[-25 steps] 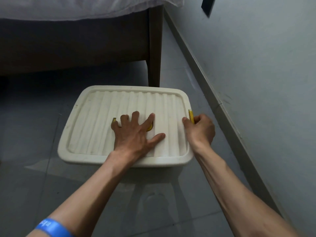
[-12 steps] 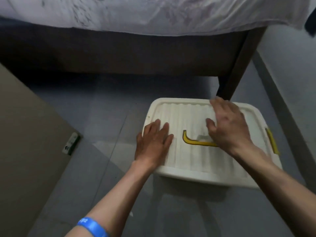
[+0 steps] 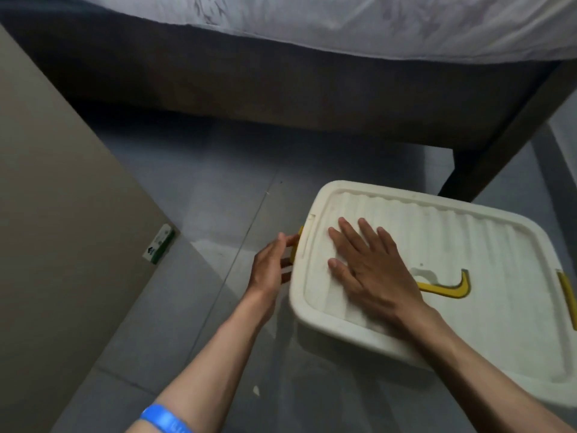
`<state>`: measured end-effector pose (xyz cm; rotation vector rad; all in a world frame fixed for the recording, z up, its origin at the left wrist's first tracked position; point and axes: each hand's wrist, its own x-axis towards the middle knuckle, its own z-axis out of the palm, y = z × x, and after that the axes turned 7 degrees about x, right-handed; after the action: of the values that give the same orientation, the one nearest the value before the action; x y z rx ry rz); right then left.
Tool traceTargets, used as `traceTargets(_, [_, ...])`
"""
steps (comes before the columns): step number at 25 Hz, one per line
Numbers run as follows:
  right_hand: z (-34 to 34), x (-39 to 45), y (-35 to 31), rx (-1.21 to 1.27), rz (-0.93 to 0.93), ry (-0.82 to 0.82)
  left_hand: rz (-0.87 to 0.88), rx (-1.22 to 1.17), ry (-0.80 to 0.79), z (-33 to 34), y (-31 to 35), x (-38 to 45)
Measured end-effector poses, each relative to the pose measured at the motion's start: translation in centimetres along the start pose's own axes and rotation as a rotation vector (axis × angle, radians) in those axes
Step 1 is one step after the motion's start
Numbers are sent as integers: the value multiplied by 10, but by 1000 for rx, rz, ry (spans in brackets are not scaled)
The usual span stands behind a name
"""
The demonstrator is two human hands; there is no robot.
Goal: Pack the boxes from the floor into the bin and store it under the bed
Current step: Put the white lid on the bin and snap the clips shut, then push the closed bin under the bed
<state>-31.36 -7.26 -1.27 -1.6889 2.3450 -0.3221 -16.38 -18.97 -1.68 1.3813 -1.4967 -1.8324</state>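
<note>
A cream plastic bin [image 3: 487,242] with a ribbed lid and a yellow lid handle [image 3: 449,287] stands on the grey floor, in front of the bed [image 3: 312,89]. The lid is on, so its contents are hidden. My right hand [image 3: 368,270] lies flat on the lid's left part, fingers spread. At the bin's left side my left hand [image 3: 271,264] has its fingers on the yellow side latch [image 3: 296,248]. A second yellow latch [image 3: 566,292] shows at the right end.
A brown bed leg [image 3: 487,164] stands just behind the bin's far right corner. A large brown cardboard sheet [image 3: 62,229] covers the floor at left, with a small green and white box [image 3: 159,248] at its edge. Dark space lies under the bed frame.
My left hand has slid off the lid to the bin's left side latch. My right hand has moved left across the lid, uncovering the yellow handle. The view has moved closer.
</note>
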Motion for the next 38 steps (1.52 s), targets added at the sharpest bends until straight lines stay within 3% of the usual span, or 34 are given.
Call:
traceTargets(2, [0,-1,1,-12,6,-7,-4,58,-35,-3,5,8])
traceTargets(6, [0,2,-4,-41,8,-5,-141,-117,-129,0,8,14])
traceTargets(10, [-2,-1,-6,-55,32,-1,56,74,113,8,17,9])
traceTargets(12, [-4,-1,-8,-59,41,-5,131,116,91,12,18,1])
traceTargets(14, [-2,1,-9,-50,34,-5,210,315,120,15,16,-2])
traceTargets(16, [-2,5,-7,-29,35,-18,287,541,285,20,14,0])
traceTargets(18, [-4,8,-6,-7,29,-52,307,599,357,27,17,-3])
traceTargets(22, [-22,4,-12,174,11,-109,388,723,336,22,21,-16])
traceTargets(25, [-44,-18,-12,458,25,-42,388,741,311,12,24,-13])
traceTargets(27, [-42,-68,0,533,86,106,255,602,286,10,11,-19])
traceTargets(29, [-33,-132,24,366,231,338,154,437,276,11,-15,-36])
traceTargets(31, [-35,-181,59,205,559,495,114,341,293,18,-28,-50])
traceTargets(33, [-38,-201,83,273,891,471,97,327,352,26,-29,-51])
traceTargets(35, [-31,-198,83,423,931,481,118,351,422,24,-27,-54])
traceTargets(38, [-17,-174,62,501,793,451,94,399,478,-1,-22,-48])
